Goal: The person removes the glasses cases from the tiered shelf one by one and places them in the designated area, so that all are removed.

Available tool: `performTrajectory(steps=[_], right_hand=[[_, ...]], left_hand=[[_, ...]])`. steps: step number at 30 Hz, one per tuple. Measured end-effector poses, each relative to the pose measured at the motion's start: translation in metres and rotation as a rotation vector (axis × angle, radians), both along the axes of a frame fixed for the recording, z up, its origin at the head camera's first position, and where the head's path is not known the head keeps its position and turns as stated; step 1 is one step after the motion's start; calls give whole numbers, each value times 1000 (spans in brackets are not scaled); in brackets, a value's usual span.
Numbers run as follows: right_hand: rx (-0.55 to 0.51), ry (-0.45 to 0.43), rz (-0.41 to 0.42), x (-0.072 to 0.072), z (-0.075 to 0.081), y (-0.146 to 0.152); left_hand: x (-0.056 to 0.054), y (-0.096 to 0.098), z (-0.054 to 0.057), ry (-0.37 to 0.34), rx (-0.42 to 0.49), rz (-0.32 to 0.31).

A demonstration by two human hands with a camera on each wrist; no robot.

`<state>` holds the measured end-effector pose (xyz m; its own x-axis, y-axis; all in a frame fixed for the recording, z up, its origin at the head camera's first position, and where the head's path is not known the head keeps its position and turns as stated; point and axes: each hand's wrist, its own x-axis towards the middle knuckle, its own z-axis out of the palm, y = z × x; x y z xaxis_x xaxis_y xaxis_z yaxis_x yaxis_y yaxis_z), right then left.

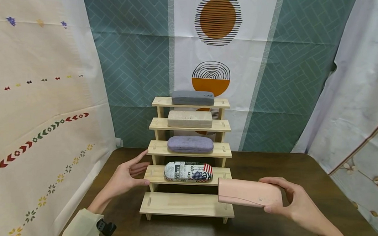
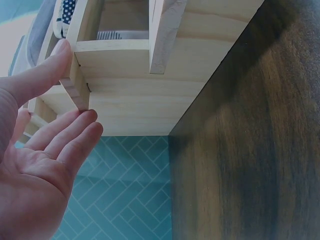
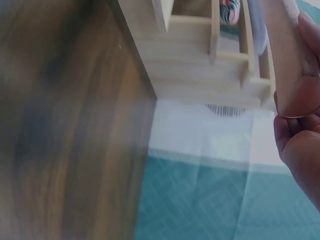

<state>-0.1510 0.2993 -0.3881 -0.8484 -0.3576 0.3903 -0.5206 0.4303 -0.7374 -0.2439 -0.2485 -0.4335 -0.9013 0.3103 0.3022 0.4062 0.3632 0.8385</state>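
My right hand [image 1: 295, 203] grips one end of a pink glasses case [image 1: 249, 193], thumb below and fingers over the top. The case is level, in front of the right end of a stepped wooden display stand [image 1: 184, 203]. At the stand's left side, my left hand [image 1: 125, 178] holds the end of the second step from the bottom, thumb at its front edge and fingertips at the back. The left wrist view shows those fingertips [image 2: 87, 117] against the wood. A newspaper-and-flag-print glasses case [image 1: 188, 171] lies on that step.
Higher steps carry a purple case [image 1: 190, 144], a cream case [image 1: 190, 119] and a grey case [image 1: 193, 98]. The stand rests on a dark wooden table [image 1: 263, 164]. Patterned cloths surround it, with a teal-and-white curtain [image 1: 131, 58] behind.
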Motion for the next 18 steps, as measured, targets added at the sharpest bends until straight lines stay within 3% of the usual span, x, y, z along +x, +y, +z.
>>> performTrajectory(steps=[11,18], right_hand=[[4,58,-19,-6,13,34],[-5,-5,-89,-14,13,58]], left_hand=[[1,-1,1,0,-3,0],[1,1,1,-3,-4,1]])
